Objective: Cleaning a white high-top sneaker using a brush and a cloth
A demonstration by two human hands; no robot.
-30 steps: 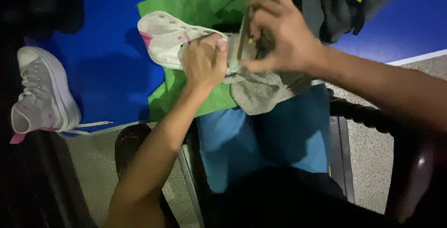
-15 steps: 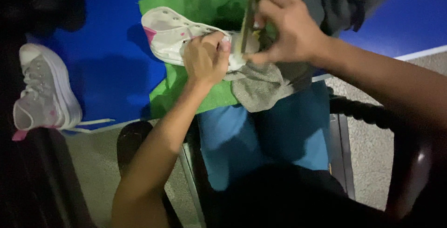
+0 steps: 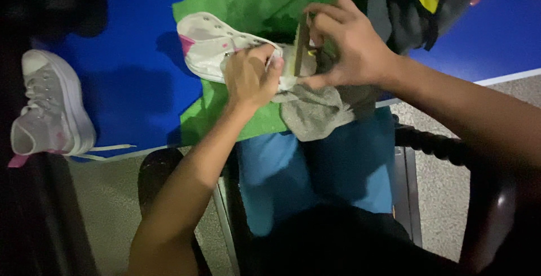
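Head view looked down on a blue mat (image 3: 129, 84), with a green cloth (image 3: 248, 5) spread at its near edge. On that cloth lay a white high-top sneaker (image 3: 208, 42), long axis running left to right, toe toward the right. A second grey sneaker (image 3: 48, 107) sat well left of the cloth. The left hand (image 3: 248, 76) clamped the white sneaker's middle from the near side. The right hand (image 3: 352, 47), at the toe end, pinched a thin brush (image 3: 301, 42) upright against it, above a grey rag (image 3: 315, 112).

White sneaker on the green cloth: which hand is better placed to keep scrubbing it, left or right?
Right. The right hand already grips the brush against the white sneaker, while the left hand pins the shoe down.
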